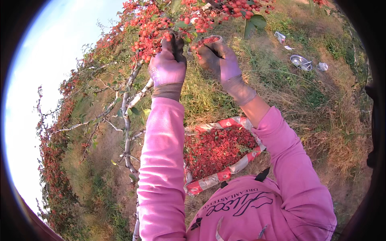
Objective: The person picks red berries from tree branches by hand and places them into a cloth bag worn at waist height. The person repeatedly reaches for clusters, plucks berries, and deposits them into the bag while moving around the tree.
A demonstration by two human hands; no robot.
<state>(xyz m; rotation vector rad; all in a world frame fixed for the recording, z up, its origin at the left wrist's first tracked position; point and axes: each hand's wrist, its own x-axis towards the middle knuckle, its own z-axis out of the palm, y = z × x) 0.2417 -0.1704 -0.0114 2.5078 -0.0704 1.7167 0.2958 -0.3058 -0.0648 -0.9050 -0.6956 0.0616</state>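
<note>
My left hand [169,61], in a pink work glove with dark fingers, is closed at a dense cluster of red berries [150,37] with black seeds, probably Sichuan pepper. Its fingertips are hidden among stems. To the right, my right hand [218,60] is in a matching glove, its fingers curled around a small bunch of red berries [200,45]. Just beyond that hand shows the pale rim of a small container [220,38] with red berries at it; the hand hides most of it. More berry clusters [241,7] hang above both hands.
Below my arms lies a red-and-white bag [239,165] with its rim rolled down, full of picked berries [217,147]. Thorny grey branches [126,120] rise on the left. On the grass at right are a metal bowl [301,62] and bits of clear plastic [280,37].
</note>
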